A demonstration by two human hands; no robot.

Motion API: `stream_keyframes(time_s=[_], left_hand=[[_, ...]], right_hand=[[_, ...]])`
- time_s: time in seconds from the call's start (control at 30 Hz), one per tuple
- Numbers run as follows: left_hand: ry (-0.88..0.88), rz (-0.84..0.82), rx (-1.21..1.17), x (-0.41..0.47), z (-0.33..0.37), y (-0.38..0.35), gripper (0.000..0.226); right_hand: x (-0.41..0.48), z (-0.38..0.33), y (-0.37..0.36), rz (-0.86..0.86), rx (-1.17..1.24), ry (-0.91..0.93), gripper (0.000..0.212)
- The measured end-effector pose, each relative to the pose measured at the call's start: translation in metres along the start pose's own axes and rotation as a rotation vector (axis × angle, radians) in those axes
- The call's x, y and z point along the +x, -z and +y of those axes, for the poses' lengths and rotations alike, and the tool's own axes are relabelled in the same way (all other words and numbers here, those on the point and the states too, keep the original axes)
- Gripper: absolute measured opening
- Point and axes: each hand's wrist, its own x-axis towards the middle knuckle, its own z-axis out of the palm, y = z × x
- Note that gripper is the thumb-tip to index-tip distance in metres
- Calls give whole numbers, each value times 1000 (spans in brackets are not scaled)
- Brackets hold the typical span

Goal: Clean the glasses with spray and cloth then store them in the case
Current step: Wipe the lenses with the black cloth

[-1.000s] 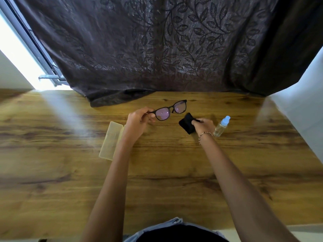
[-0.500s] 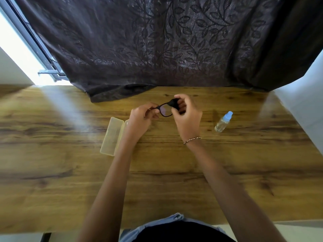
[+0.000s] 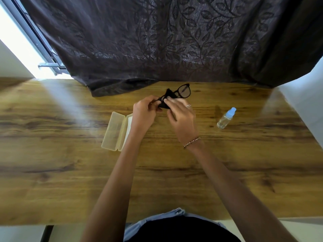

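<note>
Black-framed glasses (image 3: 183, 91) hover above the far middle of the wooden table (image 3: 70, 172). My left hand (image 3: 144, 112) pinches their left end. My right hand (image 3: 181, 117) presses a black cloth (image 3: 165, 100) around the left lens, which is hidden; the right lens sticks out free toward the curtain. A pale yellow glasses case (image 3: 114, 131) lies open on the table just left of my left wrist. A small clear spray bottle (image 3: 225, 118) with a light blue cap lies on the table to the right of my right hand.
A dark leaf-patterned curtain (image 3: 166, 41) hangs along the table's far edge and rests on it. A bright window frame (image 3: 35, 41) is at the far left, a white wall (image 3: 305, 102) at the right.
My right hand has brought the cloth from the table up to the glasses and shifted it onto the left lens; the right lens is now uncovered. The view has tilted a little.
</note>
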Motion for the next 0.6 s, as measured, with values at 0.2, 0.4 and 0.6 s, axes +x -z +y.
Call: stream_keyframes(time_s=[0.2,0.4,0.6], left_hand=[[20,34,29,3,3,2,12],[27,42,92,5,4,5,15],[47,39,58,4,5,11,17]], right_hand=[[-1,5,-1,38,-52,-73,30],[-1,4,-4,-44,-48,39,33],[-7,4,-3,70,-145,39,28]])
